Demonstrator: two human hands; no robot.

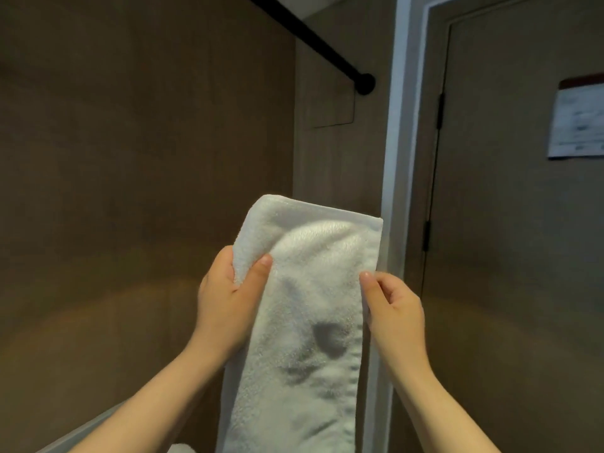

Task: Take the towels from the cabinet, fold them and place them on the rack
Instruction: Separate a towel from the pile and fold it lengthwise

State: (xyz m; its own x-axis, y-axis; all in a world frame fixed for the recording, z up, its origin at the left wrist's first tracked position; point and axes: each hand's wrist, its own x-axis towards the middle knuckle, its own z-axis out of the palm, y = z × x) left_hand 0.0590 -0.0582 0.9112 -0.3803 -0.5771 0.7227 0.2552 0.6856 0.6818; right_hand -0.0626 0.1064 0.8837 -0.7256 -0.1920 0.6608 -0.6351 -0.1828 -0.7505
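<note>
Between your hands hangs a long white terry-cloth towel [310, 305], folded into a narrow strip that runs down past the bottom edge of the view. Your left hand [228, 295] grips its left edge near the top, thumb pressed on the front and fingers wrapped behind the cloth. Your right hand [395, 308] pinches the right edge a little lower, thumb on the front, fingers curled. You hold the towel in the air before a brown wood-grain wall panel [130, 158], well below a black metal rod [313, 37] and apart from it. At your right stand a white door frame [402, 125] and a brown door [506, 207] bearing a white paper notice [577, 122].
</note>
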